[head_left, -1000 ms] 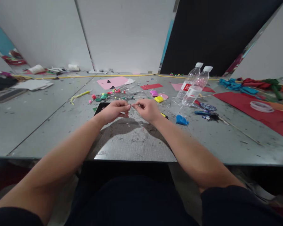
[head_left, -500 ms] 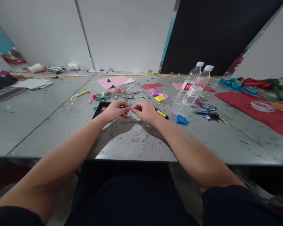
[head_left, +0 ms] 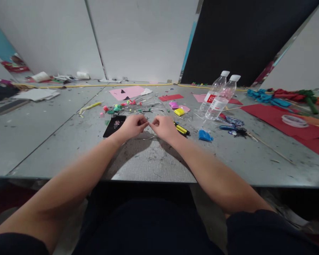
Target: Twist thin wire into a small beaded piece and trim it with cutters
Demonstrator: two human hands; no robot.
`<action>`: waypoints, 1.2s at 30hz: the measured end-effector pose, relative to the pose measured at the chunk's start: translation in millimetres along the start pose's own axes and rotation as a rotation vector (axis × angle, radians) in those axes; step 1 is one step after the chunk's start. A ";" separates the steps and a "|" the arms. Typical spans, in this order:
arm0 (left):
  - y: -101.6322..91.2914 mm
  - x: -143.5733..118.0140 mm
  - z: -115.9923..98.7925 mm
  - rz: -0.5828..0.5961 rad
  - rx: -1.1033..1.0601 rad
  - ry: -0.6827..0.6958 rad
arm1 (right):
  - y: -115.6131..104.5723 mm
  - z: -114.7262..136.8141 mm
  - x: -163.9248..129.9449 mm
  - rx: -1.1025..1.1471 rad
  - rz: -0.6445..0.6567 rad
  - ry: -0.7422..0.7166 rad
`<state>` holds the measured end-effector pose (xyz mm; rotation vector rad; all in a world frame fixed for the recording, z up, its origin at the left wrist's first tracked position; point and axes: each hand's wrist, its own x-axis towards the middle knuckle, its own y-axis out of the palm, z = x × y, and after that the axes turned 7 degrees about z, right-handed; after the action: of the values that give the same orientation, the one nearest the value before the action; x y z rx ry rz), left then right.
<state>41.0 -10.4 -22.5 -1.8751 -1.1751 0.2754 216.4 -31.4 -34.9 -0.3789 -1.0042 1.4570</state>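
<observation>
My left hand [head_left: 135,125] and my right hand [head_left: 162,126] meet above the table, each with thumb and fingers pinched together, the fingertips nearly touching. A thin pale thread [head_left: 146,138] curves just below them and seems to run up into both pinches; its ends are hidden by the fingers. Beside my left hand lies a black phone [head_left: 113,126], partly covered by it. Close to my right hand is a yellow and black cutter [head_left: 182,129], partly hidden behind the wrist.
Pink and green beads or clay bits [head_left: 119,106] lie beyond my hands. Yellow [head_left: 179,112], magenta [head_left: 173,105] and blue [head_left: 205,135] clay packs sit toward the right. Two water bottles [head_left: 217,106] stand behind. Red sheets [head_left: 271,118] and a tape roll [head_left: 295,120] lie far right.
My left hand has shifted slightly, and more of the phone shows beside it. The fingers of both hands stay pinched close together.
</observation>
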 end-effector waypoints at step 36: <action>-11.2 -1.8 -6.8 -0.106 0.017 0.116 | -13.8 -0.6 -0.8 1.191 0.387 0.295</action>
<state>37.1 -13.8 -10.4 -1.7828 -1.1849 0.1156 225.7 -33.9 -25.1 0.1087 0.2793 1.9981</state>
